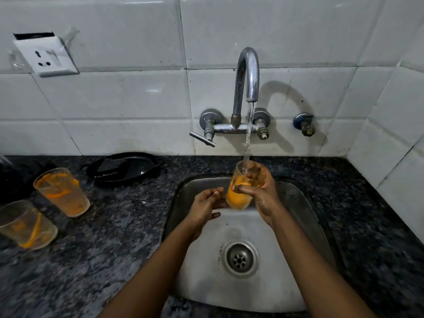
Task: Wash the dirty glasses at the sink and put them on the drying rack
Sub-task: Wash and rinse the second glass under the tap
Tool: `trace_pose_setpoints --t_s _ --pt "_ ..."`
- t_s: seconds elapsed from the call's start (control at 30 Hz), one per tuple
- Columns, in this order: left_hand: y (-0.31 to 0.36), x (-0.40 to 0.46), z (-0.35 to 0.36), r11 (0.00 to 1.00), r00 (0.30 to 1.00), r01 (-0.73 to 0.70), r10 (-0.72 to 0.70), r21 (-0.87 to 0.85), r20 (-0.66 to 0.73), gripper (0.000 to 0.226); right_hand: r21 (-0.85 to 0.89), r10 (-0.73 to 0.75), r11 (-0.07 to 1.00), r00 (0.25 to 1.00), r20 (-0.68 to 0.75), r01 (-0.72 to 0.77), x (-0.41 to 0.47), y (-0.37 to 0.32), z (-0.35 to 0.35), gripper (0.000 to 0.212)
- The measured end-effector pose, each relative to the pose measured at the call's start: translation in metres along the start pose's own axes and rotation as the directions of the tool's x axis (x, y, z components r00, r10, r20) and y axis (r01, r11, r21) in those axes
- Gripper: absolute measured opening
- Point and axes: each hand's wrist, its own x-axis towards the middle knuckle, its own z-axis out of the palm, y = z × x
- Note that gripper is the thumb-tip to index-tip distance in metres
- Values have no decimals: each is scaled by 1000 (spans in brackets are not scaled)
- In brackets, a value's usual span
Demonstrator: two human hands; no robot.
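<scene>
While water runs, the steel sink basin (pixel 229 292) lies nearest, set to catch the spill. Above it the right hand (pixel 263 191) wraps its fingers (pixel 243 187) round a clear, orange-stained glass (pixel 238 198), tilted so its mouth meets the stream from the curved chrome tap (pixel 247 74). The left hand (pixel 204 207) touches the glass's base, fingers loosely curled, likely steadying it. Two more orange-smeared glasses (pixel 62 191) wait on the dark speckled bench (pixel 114 226), left of the sink.

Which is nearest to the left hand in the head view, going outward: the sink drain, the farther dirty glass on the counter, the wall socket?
From the left hand:
1. Sink drain, below and right of it in the basin.
2. Farther dirty glass, standing on the counter to its left.
3. Wall socket, high on the tiles at upper left.
</scene>
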Motion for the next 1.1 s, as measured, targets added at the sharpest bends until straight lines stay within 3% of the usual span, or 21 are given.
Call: trace_pose_setpoints --t_s 0.1,0.2,0.3,0.43,0.63,0.77,0.83,0.9,1.0,1.1 --pt "-3 -2 -9 1000 998 -6 8 21 -67 18 84 9 996 1000 10 -10 0 1 -4 74" --pt "-8 -6 -18 998 996 25 -20 51 -87 20 255 201 945 979 39 -204 1 14 -11 66" --pt "-14 -11 -23 996 993 71 -65 58 -102 20 301 404 854 906 128 -424 -2 29 -12 78" --pt "-20 -17 -29 993 987 103 -94 64 -131 20 417 578 637 760 297 -648 -7 40 -8 57" --pt "-22 -23 -39 992 977 120 -110 43 -180 18 405 726 514 635 264 -757 -10 42 -8 32" --pt "-18 -23 -41 993 977 105 -92 59 -193 18 228 727 592 634 263 -773 1 33 -4 16" --pt "-15 -19 -39 993 982 70 -52 95 -181 16 -34 691 715 699 185 -698 9 27 -3 13" --pt "-11 -12 -36 979 986 -29 62 203 -158 9 -336 534 810 842 79 -481 15 21 -4 30" --pt "3 -6 -21 905 969 -222 246 364 -20 37 -655 226 744 972 58 -134 14 0 -5 59" --pt "24 1 -1 760 911 -412 357 503 205 58 -710 -5 690 982 189 140 16 -16 -7 62"
